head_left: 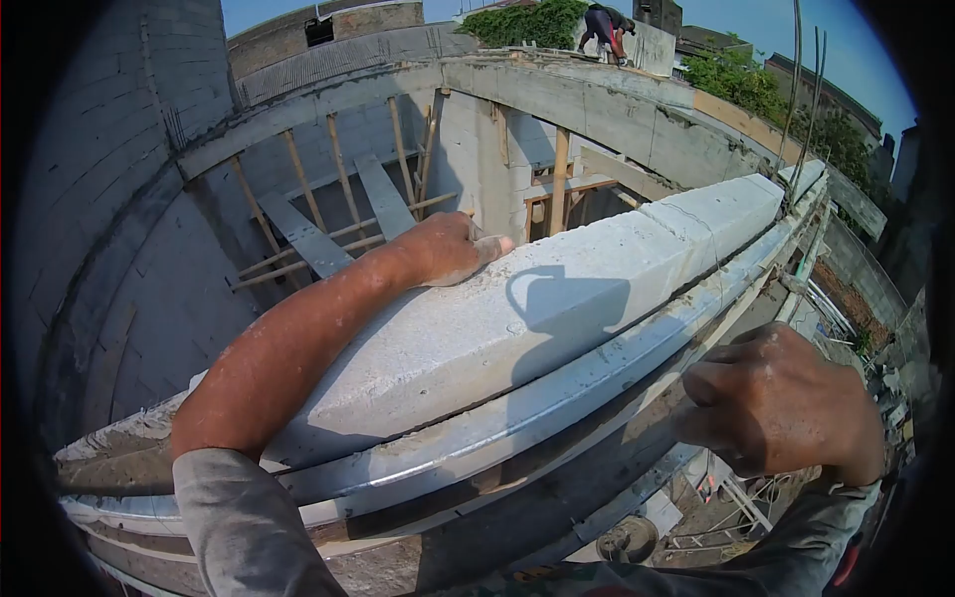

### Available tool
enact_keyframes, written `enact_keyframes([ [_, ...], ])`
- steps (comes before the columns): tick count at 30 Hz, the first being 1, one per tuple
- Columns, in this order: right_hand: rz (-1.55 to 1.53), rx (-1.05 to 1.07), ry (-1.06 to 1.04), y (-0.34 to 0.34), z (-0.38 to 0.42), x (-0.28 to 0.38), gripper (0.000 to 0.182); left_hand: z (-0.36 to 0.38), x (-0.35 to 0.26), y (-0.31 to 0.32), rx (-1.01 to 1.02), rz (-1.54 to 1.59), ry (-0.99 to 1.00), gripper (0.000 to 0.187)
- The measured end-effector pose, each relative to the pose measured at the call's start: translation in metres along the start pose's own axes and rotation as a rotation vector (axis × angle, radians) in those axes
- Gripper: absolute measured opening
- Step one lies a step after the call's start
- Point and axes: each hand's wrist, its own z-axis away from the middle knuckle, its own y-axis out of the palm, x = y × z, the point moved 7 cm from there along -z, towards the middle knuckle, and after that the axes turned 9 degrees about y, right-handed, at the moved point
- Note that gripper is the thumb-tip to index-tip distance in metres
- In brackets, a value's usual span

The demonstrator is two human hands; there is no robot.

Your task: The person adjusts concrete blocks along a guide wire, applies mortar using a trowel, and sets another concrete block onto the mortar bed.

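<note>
A row of white aerated concrete blocks (428, 363) runs along the top of the wall, with a joint between blocks toward the right. My left hand (458, 249) grips the far upper edge, thumb lying on top and fingers curled over the side that I cannot fully see. A long metal channel (537, 408) lies along the near side of the blocks. To the right, on the near side of the channel, my right hand (781, 403) is closed in a fist. Whether anything is inside that fist is hidden.
Beyond the wall drops a deep room with wooden props (303, 179) and planks (386, 196). A concrete beam (587, 99) spans the back, where another person (603, 28) bends over. Thin steel bars (811, 104) rise at the right. Far below on the near side lies rubble.
</note>
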Motion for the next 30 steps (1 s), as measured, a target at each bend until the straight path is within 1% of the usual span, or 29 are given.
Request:
enact_keyframes([
  [1,0.047,-0.076,0.027,-0.010,-0.004,-0.004,0.010,0.001,-0.001,-0.004,-0.018,-0.077,-0.019,0.065],
  [3,0.160,-0.202,0.064,-0.032,-0.012,-0.010,0.019,0.006,-0.012,-0.010,-0.001,-0.101,0.003,0.068],
  [4,0.221,-0.247,0.072,-0.046,-0.017,-0.013,0.020,0.009,-0.014,-0.009,0.014,-0.110,0.012,0.070],
  [7,0.342,-0.346,0.012,-0.067,-0.041,-0.019,0.020,0.010,-0.004,0.002,0.025,0.154,0.100,0.065],
  [10,0.397,-0.394,-0.002,-0.068,-0.073,-0.031,0.017,0.003,-0.002,0.007,-0.022,0.184,0.193,0.061],
  [11,0.405,-0.400,0.007,-0.069,-0.082,-0.033,0.016,0.002,-0.006,0.004,-0.015,0.072,0.198,0.061],
  [12,0.434,-0.330,0.142,-0.068,-0.093,-0.040,0.014,0.002,-0.012,0.001,-0.007,-0.036,0.200,0.061],
  [13,0.448,-0.380,0.088,-0.070,-0.097,-0.039,0.011,0.003,-0.019,-0.002,0.002,-0.142,0.201,0.061],
  [14,0.458,-0.426,0.031,-0.069,-0.103,-0.039,0.008,0.007,-0.023,-0.004,0.016,-0.164,0.161,0.062],
  [16,0.459,-0.459,-0.009,-0.067,-0.117,-0.043,0.008,0.013,-0.026,-0.007,0.076,-0.165,0.134,0.062],
  [17,0.450,-0.451,0.011,-0.066,-0.125,-0.046,0.008,0.014,-0.025,-0.005,0.106,-0.166,0.122,0.062],
  [20,0.401,-0.404,0.054,-0.055,-0.145,-0.064,0.009,0.015,-0.014,0.010,0.062,0.048,0.214,0.067],
  [23,0.330,-0.406,0.034,-0.050,-0.154,-0.071,0.009,0.011,-0.008,0.020,0.202,0.137,0.134,0.074],
  [26,0.195,-0.414,-0.012,-0.043,-0.160,-0.078,0.010,0.016,-0.020,0.020,0.174,0.238,0.178,0.079],
  [29,0.123,-0.411,-0.040,-0.040,-0.161,-0.081,0.012,0.020,-0.039,0.008,0.309,0.352,0.188,0.085],
  [30,0.114,-0.412,-0.043,-0.040,-0.160,-0.081,0.012,0.016,-0.040,0.007,0.294,0.341,0.202,0.085],
])
